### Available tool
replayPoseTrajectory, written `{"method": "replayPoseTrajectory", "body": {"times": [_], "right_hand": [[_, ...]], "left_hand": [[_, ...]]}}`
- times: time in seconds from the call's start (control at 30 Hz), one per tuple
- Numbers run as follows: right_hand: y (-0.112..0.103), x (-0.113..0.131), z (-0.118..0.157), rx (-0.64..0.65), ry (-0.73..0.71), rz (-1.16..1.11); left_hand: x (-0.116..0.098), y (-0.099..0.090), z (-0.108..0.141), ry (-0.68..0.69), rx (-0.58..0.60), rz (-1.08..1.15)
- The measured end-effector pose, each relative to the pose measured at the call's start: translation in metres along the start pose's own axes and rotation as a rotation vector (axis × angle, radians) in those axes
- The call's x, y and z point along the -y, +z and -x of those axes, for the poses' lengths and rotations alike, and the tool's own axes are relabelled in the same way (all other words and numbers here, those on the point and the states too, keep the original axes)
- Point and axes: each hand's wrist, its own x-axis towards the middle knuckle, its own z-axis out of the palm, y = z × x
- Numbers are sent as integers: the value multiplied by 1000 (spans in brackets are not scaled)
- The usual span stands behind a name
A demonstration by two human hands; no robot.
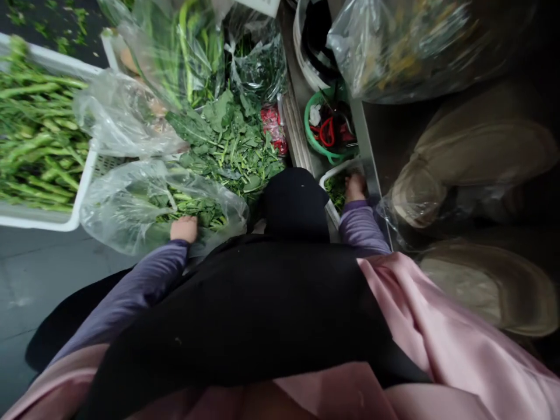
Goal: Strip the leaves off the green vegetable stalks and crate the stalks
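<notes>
A clear bag (pixel 118 201) of cut greens lies left of the person's dark knee (pixel 297 201), its near edge by the lap. The left hand (pixel 184 228) rests at its near side, fingers hidden; whether they grip cannot be told. Right of the knee, the right hand (pixel 355 186) dips into a small white tub (pixel 328 174) of greens, its grip also unclear. That tub sits tight between the knee and a metal edge (pixel 370 160), leaving little side room. Just beyond it stands a green basket (pixel 308 128) holding something red (pixel 326 132). Past the bag, loose leaves (pixel 231 146) spread up to a red packet (pixel 273 125). At far left, a white crate (pixel 72 220) of green stalks (pixel 41 140) nearly meets the bag; grey floor (pixel 39 271) shows below. Bagged goods (pixel 394 52) fill the upper right.
</notes>
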Motion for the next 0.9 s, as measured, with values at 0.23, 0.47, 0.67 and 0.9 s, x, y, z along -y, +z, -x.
{"method": "replayPoseTrajectory", "body": {"times": [0.23, 0.47, 0.67, 0.9], "right_hand": [[-43, 67, 44, -88, -601, -62], [-73, 217, 163, 193, -1326, -37], [2, 255, 204, 581, -1395, 228], [24, 253, 172, 668, -1316, 349]], "left_hand": [[17, 41, -8, -81, 145, 80], [36, 68, -1, -163, -23, 93], [27, 70, -25, 174, -63, -34], [44, 32, -50, 56, -64, 12]]}}
